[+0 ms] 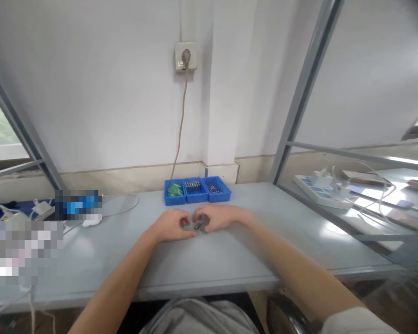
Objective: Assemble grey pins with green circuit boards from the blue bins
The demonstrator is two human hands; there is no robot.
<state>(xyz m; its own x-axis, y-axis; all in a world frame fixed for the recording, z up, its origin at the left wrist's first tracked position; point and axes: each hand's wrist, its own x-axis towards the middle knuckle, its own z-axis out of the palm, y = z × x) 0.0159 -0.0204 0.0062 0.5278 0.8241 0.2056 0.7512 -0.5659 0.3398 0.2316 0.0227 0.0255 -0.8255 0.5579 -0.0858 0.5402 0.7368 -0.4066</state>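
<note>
Centrally, the two bare hands are facing each other low over the smooth pale grey tabletop (pixel 230 260), a small dark, shiny metallic-looking piece (pixel 198 226) sitting between them. The left hand (pixel 172 224) is curling its fingers inward while its thumb is reaching out straight, the tip ending right by the piece. The right hand (pixel 218 217) is arching around the piece's other side, its fingers bent and its thumb pointing down close to it. Whether either hand is actually pinching the piece, or the piece is resting on the tabletop, I cannot tell; its exact shape is too small to make out.

Just beyond the hands, three open blue plastic bins are standing side by side. The left bin (pixel 175 202) is holding flat green pieces (pixel 174 189), the middle bin (pixel 197 199) is holding neat rows of small silvery cylinders (pixel 192 186), and the right bin (pixel 222 198) is holding small loose dark and silvery bits (pixel 213 189). Behind them, a beige cable (pixel 183 111) is hanging from the white wall socket (pixel 186 57). Well to the left, a rounded white plastic device (pixel 92 220) is lying on the tabletop.
</note>
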